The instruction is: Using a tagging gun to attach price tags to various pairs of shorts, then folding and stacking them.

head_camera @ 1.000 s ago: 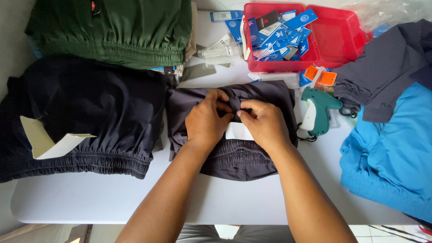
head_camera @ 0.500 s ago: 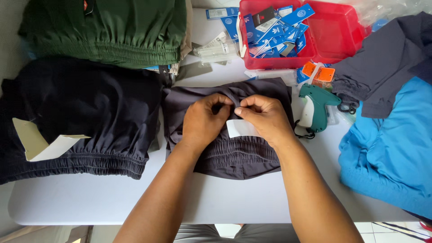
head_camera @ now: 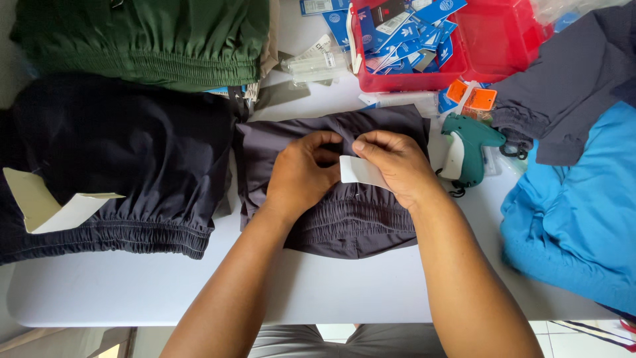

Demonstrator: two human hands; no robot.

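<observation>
Here both hands pinch at folded grey shorts (head_camera: 344,212) on the counter (head_camera: 199,285): the left hand (head_camera: 301,176) grips the fabric, the right hand (head_camera: 394,166) nips a white tag (head_camera: 358,171). Loose fabric beneath could let the tag slip; the green tagging gun (head_camera: 467,149) lies just right.

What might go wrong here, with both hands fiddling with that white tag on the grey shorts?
The white tag, pinched only at its edge by the right hand, might slip or crease. The left hand bunches the grey shorts, so the tag may sit crooked. The tagging gun lies close to the right wrist and could be knocked.
</observation>
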